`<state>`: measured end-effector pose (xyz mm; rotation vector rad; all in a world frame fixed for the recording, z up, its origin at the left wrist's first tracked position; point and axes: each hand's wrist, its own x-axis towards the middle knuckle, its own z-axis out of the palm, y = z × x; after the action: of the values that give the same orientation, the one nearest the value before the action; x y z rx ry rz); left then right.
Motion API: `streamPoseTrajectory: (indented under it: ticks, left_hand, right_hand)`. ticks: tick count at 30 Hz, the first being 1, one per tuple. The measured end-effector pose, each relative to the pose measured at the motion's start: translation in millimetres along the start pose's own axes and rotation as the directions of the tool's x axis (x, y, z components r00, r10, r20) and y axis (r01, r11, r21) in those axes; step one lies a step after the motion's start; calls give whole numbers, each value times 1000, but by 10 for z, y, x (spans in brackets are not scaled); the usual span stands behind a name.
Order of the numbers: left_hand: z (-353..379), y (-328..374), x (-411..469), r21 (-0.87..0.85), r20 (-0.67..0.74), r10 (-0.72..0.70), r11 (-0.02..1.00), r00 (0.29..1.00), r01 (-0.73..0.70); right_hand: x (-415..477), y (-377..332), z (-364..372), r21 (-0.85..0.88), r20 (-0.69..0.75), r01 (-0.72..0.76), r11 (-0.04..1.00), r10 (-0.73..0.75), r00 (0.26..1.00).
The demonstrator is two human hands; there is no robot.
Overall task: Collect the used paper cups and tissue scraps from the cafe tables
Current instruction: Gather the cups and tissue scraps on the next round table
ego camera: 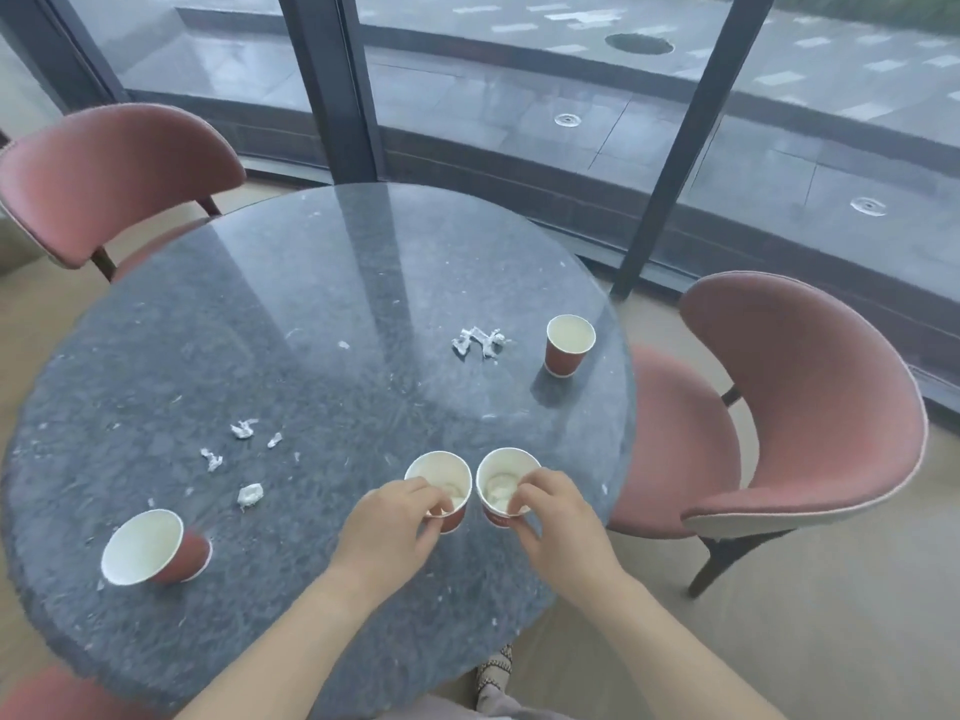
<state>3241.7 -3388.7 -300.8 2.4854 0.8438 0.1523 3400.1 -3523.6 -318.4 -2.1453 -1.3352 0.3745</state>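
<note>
Two red paper cups stand side by side near the front of the round table. My left hand [392, 522] pinches the near rim of the left cup [441, 478], fingers inside it. My right hand [553, 511] pinches the rim of the right cup [501, 478], which has crumpled tissue inside. A third cup [569, 345] stands upright at the right. Another cup [150, 548] leans at the front left. A large tissue scrap [480, 341] lies mid-table, and several small scraps [244, 428] lie at the left, one of them a wad [250, 495].
The dark speckled stone table [291, 314] has small white crumbs scattered over it. Pink upholstered chairs stand at the back left [109, 168] and at the right [800, 407]. Dark window frames [332, 85] and glass run behind the table.
</note>
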Motion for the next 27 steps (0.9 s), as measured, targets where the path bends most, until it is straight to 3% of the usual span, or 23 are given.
streamPoseTrajectory:
  ticks: [12,27]
  left_hand:
    - [-47,-146,376,40,-26,-161,986,987,162]
    - [-527,-841,-555,-62,-211,-419,907,883,416]
  right_hand:
    - [620,191,201,34,132,64,997,-68,989]
    - [880,-868,885,102,317,328,939,-344,884]
